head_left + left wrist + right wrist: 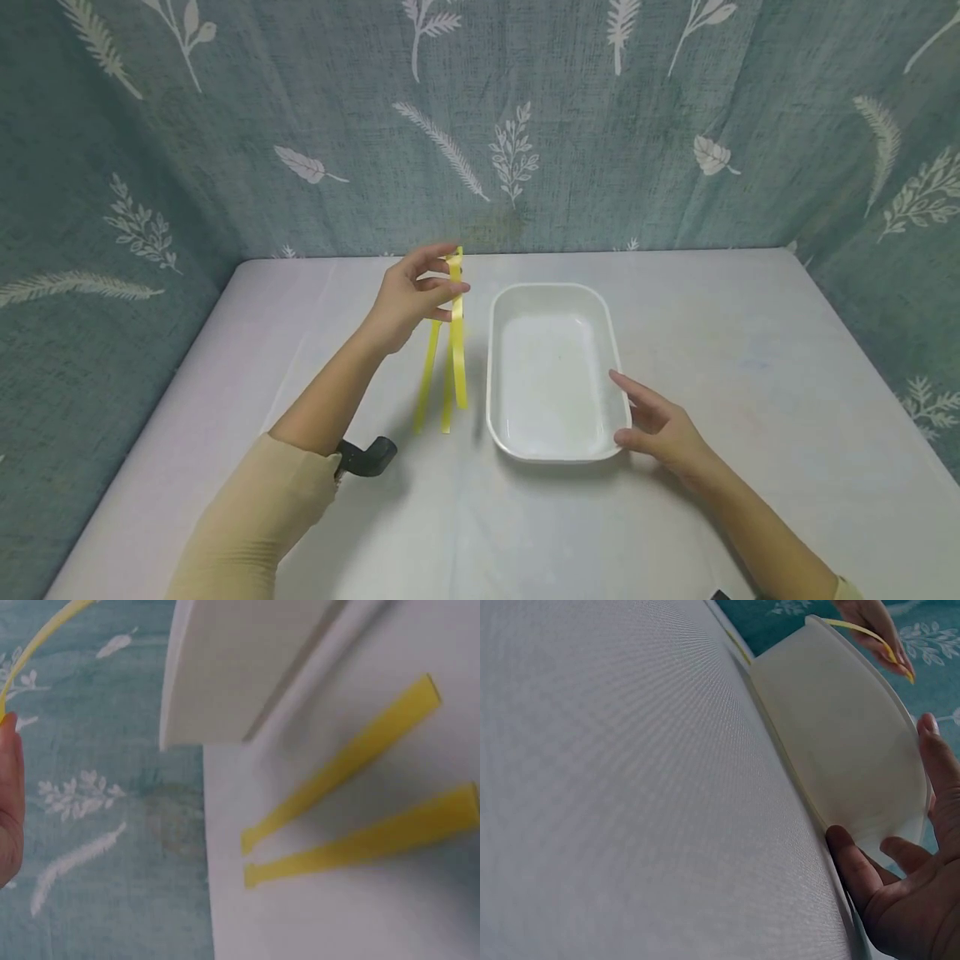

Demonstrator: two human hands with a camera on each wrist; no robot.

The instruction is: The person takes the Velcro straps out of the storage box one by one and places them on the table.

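Observation:
Raised left of the white tray [551, 375], my left hand [420, 292] pinches a yellow ribbon [458, 358] that hangs down from the fingers. Two more yellow strips [352, 761] lie on the table below it, spread slightly apart. Part of the left hand [10, 806] shows at the left wrist view's edge. At the tray's near right side, my right hand [663, 429] holds the rim, thumb near the corner and a finger farther up. The right wrist view shows its fingers [855, 866] against the outer wall [832, 727]. The tray's inside is bare.
A pale cloth covers the table [750, 367]. A green-grey curtain [562, 125] with white leaf prints hangs behind and at both sides. Below the left forearm a black wrist-camera piece [367, 457] sticks out.

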